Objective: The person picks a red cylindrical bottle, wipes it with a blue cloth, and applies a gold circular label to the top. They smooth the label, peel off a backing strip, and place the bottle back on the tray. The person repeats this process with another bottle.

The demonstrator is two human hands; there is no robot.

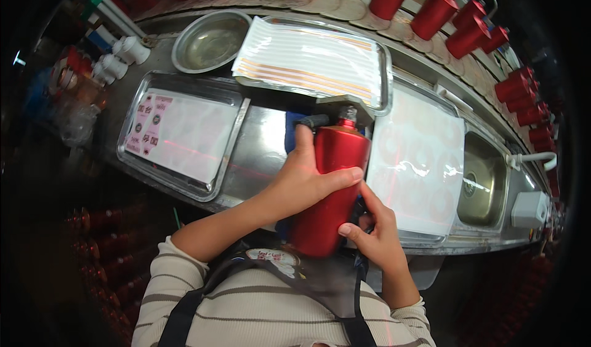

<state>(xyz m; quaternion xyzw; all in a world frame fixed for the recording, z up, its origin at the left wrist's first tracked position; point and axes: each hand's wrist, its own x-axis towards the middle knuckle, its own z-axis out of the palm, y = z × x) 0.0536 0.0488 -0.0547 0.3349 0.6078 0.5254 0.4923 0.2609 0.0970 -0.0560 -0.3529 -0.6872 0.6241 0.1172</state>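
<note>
Head view shows my left hand [308,178] and right hand [380,231] both holding one red bottle [340,153] mid-frame. At upper left, a metal bowl [209,44] sits on the counter [161,58].

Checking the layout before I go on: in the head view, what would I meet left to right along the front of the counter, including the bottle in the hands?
Left tray → red bottle → white sheet → sink → white box.
</note>
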